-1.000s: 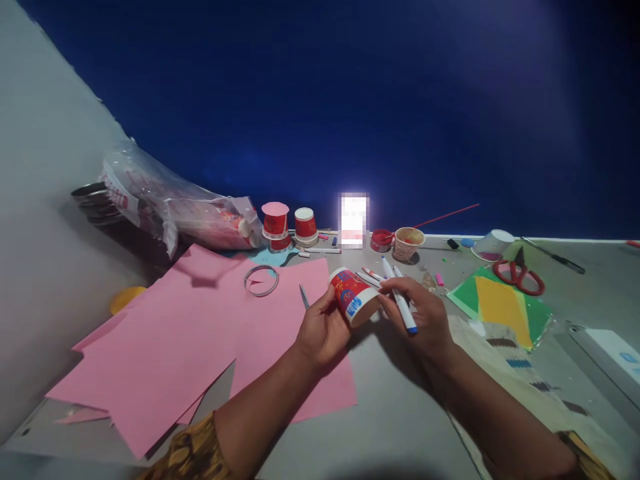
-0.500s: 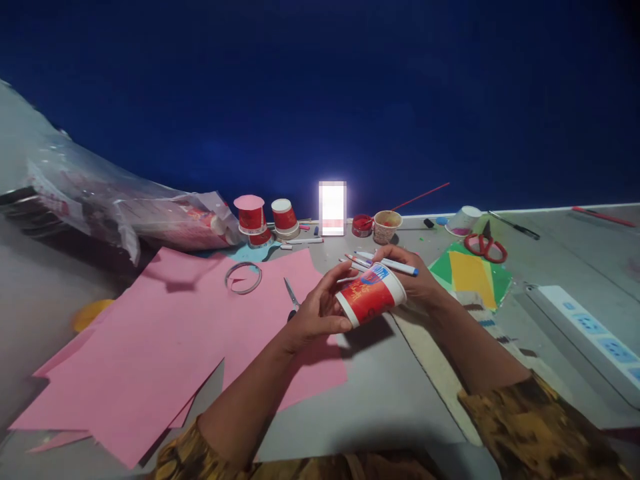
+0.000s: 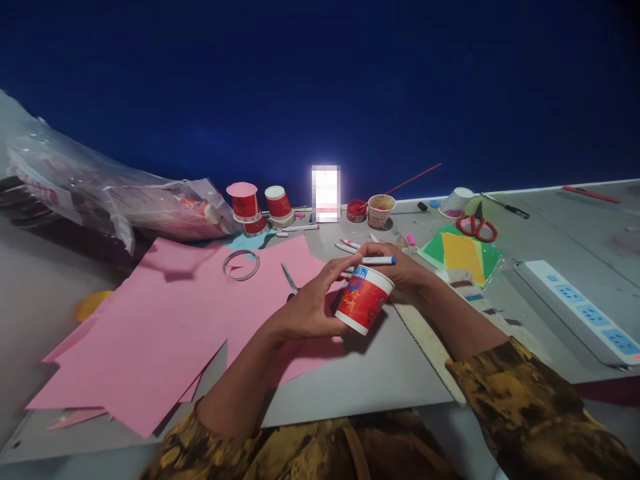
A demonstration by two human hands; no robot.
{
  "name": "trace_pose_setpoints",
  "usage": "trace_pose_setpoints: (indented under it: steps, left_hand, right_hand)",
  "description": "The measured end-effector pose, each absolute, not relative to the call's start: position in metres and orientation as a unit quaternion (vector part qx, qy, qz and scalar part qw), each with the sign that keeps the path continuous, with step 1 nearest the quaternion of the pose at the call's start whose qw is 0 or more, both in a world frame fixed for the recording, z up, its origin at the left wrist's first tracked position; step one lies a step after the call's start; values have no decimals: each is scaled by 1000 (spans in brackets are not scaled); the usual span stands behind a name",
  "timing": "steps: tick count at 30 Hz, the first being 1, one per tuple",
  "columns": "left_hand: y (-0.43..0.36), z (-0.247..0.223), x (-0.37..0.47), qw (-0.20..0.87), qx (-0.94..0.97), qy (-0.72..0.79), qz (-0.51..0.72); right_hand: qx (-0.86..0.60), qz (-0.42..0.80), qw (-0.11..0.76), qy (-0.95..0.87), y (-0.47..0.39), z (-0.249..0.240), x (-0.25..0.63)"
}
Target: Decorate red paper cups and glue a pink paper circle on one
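Observation:
A red and white paper cup (image 3: 366, 300) is tilted above the grey table, its rim toward the upper right. My left hand (image 3: 313, 303) grips it from the left, thumb below and fingers above. Behind the cup, my right hand (image 3: 393, 263) holds a white marker with a blue end (image 3: 379, 261), which lies across just above the rim. The right fingertips are partly hidden behind marker and cup. Pink paper sheets (image 3: 150, 320) spread to the left, with small scissors (image 3: 290, 279) and a roll of tape (image 3: 241, 265) on them.
Red cups (image 3: 277, 205), a bright blurred screen (image 3: 326, 193), a red paint jar (image 3: 357, 211) and a brush cup (image 3: 381, 212) line the back. At right are red-handled scissors (image 3: 477, 228), green and yellow paper (image 3: 463, 257) and a power strip (image 3: 583, 310). A plastic bag (image 3: 165, 207) lies left.
The cup has turned more upright and shifted slightly. My right hand has moved left with the marker, which now lies nearly level. The whole view has shifted a little.

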State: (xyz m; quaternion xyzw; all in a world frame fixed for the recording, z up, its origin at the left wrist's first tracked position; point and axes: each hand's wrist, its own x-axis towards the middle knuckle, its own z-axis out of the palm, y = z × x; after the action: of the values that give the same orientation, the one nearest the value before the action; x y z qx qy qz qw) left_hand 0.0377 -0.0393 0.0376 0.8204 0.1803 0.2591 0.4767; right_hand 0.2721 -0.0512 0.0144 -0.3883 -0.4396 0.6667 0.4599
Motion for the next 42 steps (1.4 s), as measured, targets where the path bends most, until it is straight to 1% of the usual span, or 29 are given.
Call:
trace_pose_setpoints:
  steps: [2,6,9,12,16,19,22,25,28,31,35,42]
  left_hand:
    - [-39,38,38,449,829,197,270]
    - [-35,36,39,393,812,296,314]
    - [-30,30,39,377,782,355,345]
    - [-26,24,39,385,763,376,359]
    - [-24,18,40,389,764,359,368]
    - [-23,15,40,389,763,366,363]
    - [-21,13,40,402,753,383,355]
    - [-19,12,40,411,744,388,356]
    - [-18,11,40,416,744,384,354]
    - [-19,11,40,424,740,387,351]
    - [-21,11,41,431,737,392,342]
    - [-22,13,42,428,744,381,345]
  right_hand:
    - [-418,602,503,-458,-47,12,270]
    - [-499,410,617,-451,-35,13,274]
    - [-477,378,680,-408,-35,20,273]
    - [-453,376,711,-385,-47,27,261]
    - [-487,333,657,-469,-73,28,246]
    - [-522,297,586,-545,-85,28,246]
    - [-539,221,532,-615,-86,30,249]
    - [-522,152,529,-652,-82,31,249]
    - [-498,116,532,-675,-79,28,245]
    - [-506,84,507,-693,-80,21,243]
    - [-519,70,480,-704,-81,17,244]
    - [-480,65,487,-727,-79,23,246]
